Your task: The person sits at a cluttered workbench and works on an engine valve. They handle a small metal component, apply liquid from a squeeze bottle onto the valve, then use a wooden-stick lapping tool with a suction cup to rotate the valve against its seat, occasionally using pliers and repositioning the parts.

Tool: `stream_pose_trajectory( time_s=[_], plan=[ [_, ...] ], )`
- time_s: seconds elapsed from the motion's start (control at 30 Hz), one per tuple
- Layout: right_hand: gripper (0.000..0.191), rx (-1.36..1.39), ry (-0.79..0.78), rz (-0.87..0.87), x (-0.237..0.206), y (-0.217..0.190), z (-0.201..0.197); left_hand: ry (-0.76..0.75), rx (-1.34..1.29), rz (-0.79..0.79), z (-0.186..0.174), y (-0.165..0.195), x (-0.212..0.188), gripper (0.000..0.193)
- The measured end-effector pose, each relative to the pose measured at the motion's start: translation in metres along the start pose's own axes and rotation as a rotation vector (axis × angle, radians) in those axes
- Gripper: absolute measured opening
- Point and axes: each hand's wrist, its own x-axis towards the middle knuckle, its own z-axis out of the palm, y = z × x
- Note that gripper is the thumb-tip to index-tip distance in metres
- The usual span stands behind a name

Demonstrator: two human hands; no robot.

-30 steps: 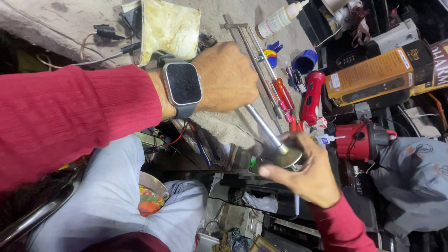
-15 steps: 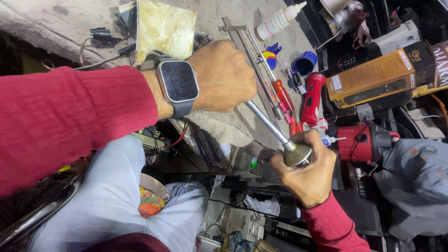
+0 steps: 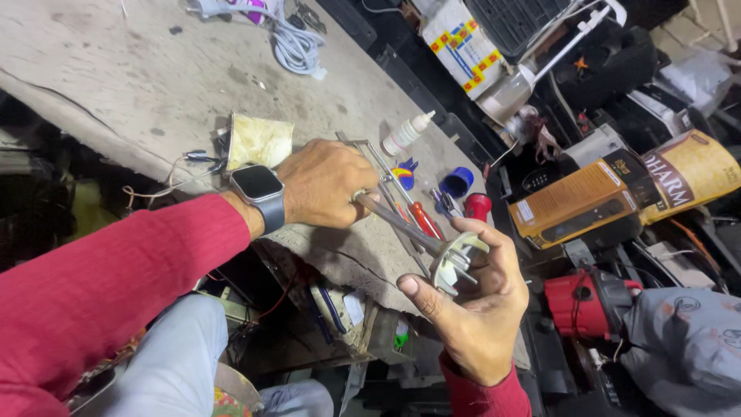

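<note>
The left hand (image 3: 324, 185) is closed around the upper end of a metal rod (image 3: 397, 222); the right hand (image 3: 471, 297) cups the rod's pale finned disc end (image 3: 455, 259), thumb and fingers pinching its rim, held above the concrete bench (image 3: 154, 85) edge; nearby lie a white squeeze bottle (image 3: 407, 132), a blue cap (image 3: 457, 182), contents unseen, and an orange carton (image 3: 575, 202), shut.
</note>
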Motion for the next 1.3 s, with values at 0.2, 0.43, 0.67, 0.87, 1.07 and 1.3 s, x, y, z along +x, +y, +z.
stream_pose_trajectory(
  time_s=[0.2,0.43,0.67,0.87,1.07,1.3],
  plan=[
    [0.076,0.03,0.001,0.0,0.001,-0.003,-0.001,-0.039,-0.008,-0.074,0.002,0.002,0.002,0.018],
    [0.075,0.061,-0.029,0.027,-0.006,0.009,-0.008,0.042,0.09,-0.049,0.013,0.005,-0.002,0.015],
    [0.074,0.186,-0.039,0.197,-0.017,0.005,-0.02,0.068,0.135,0.006,0.022,0.005,-0.004,0.014],
    [0.065,0.416,0.133,0.205,-0.025,0.043,-0.014,-0.046,0.232,0.081,0.034,0.003,0.002,0.021],
    [0.053,0.632,0.311,0.23,-0.033,0.062,0.001,-0.143,0.289,0.073,0.037,0.005,0.003,0.022],
    [0.036,0.595,0.363,0.169,-0.025,0.058,0.013,-0.259,0.322,0.007,0.037,0.007,0.006,0.018]
  ],
)
